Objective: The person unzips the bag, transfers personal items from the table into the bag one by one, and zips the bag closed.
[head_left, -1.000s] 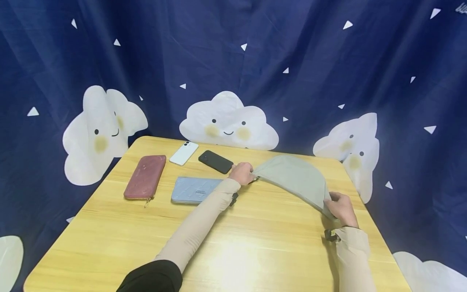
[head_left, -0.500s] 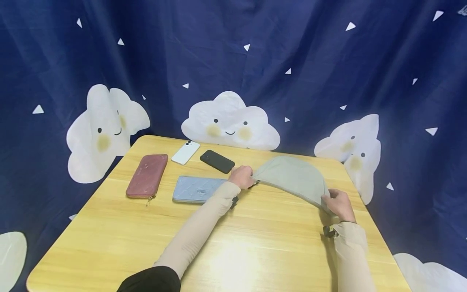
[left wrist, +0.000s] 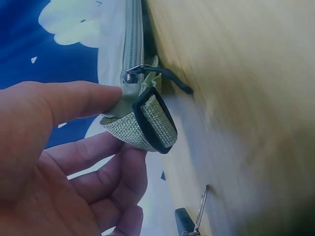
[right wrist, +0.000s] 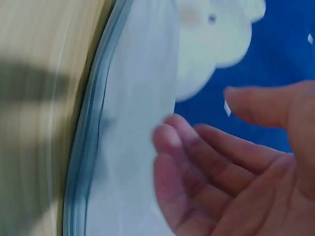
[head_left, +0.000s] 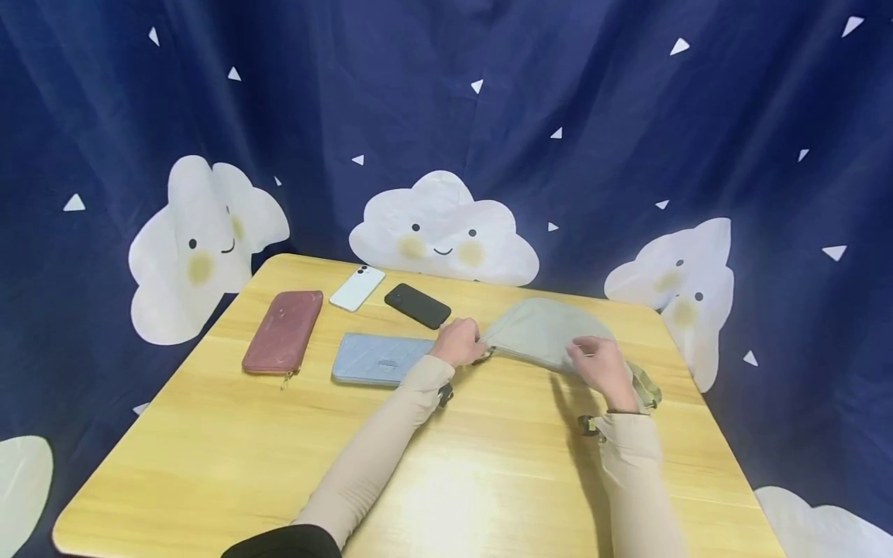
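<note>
One left hand [head_left: 456,342] pinching pouch [head_left: 533,329], right hand [head_left: 603,368] loose

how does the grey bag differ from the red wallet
The grey bag is pale and half-moon shaped; the red wallet is darker and roughly rectangular. The bag looks larger than the wallet. The left hand pinches the bag's end; the wallet lies untouched. Each has a small pull near one end.
</note>
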`<state>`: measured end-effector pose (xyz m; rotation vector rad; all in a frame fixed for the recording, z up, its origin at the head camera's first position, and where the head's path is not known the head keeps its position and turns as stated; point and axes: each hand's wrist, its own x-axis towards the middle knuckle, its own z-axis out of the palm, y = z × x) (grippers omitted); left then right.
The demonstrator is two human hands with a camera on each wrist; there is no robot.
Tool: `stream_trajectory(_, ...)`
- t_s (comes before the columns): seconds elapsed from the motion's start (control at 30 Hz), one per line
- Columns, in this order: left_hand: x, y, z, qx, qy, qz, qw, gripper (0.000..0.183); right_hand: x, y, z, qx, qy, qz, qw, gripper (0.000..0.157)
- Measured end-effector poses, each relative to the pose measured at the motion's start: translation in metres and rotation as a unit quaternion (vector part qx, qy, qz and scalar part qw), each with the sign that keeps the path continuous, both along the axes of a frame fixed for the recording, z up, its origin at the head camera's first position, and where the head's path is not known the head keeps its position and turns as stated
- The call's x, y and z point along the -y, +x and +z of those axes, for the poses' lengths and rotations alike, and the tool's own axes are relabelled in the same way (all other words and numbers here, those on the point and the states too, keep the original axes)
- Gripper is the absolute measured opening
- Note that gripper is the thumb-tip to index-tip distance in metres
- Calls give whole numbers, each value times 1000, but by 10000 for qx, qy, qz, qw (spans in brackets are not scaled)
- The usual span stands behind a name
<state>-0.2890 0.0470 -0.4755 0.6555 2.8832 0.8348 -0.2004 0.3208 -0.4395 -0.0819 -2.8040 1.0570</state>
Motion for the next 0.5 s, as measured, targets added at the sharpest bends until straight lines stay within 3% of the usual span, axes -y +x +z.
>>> stream_trajectory(0.13, 1, 7, 6, -45, 103, -10, 9999, 59, 22, -8, -4, 458, 104, 478, 9978, 44)
stream_trajectory(0.3, 3, 18, 10, -8, 105, -41, 9999, 59, 38, -12, -11, 979, 263, 584, 9931, 47)
stream_trajectory(0.5, 7, 28, 10, -5, 81, 58, 9999, 59, 44, -16, -18, 985, 128, 651, 9929, 49)
